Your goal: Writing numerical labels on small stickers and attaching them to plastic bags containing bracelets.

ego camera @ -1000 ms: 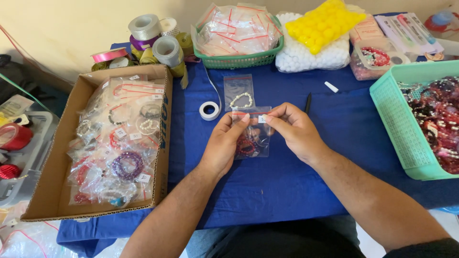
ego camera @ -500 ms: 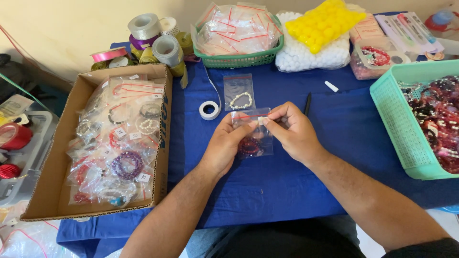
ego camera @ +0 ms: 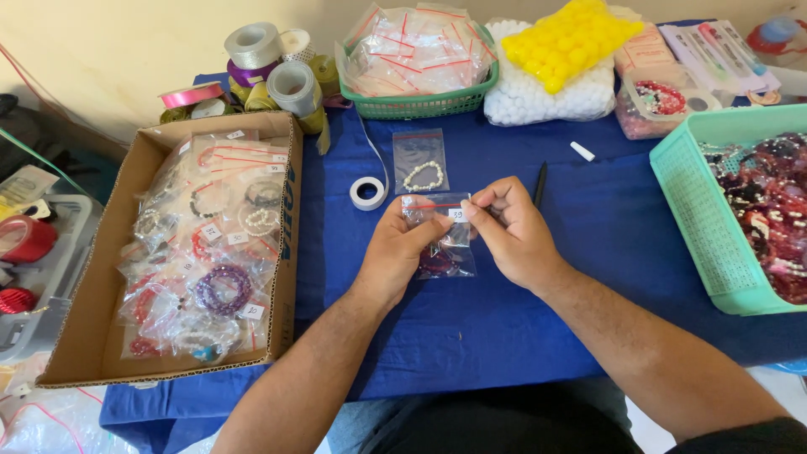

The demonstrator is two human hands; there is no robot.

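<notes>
Head view: both hands meet over the blue cloth (ego camera: 521, 319), mid-table.
Left hand (ego camera: 402, 245): pinches the left top edge of a small clear bag (ego camera: 444, 244).
Right hand (ego camera: 508, 231): pinches the bag's right top edge, at a small white label.
Change: half a second ago the bag hung slightly higher and the hands sat closer; now the red seal line shows taut between them.
Hard to see: the bag's dark beads blur; fingertips hide its corners.
Cut off: mint basket (ego camera: 698, 219) at right.
Room: tape roll (ego camera: 366, 193) and pearl bag (ego camera: 420, 161) lie just beyond; cardboard box (ego camera: 286, 277) left; open cloth nearer the person.
</notes>
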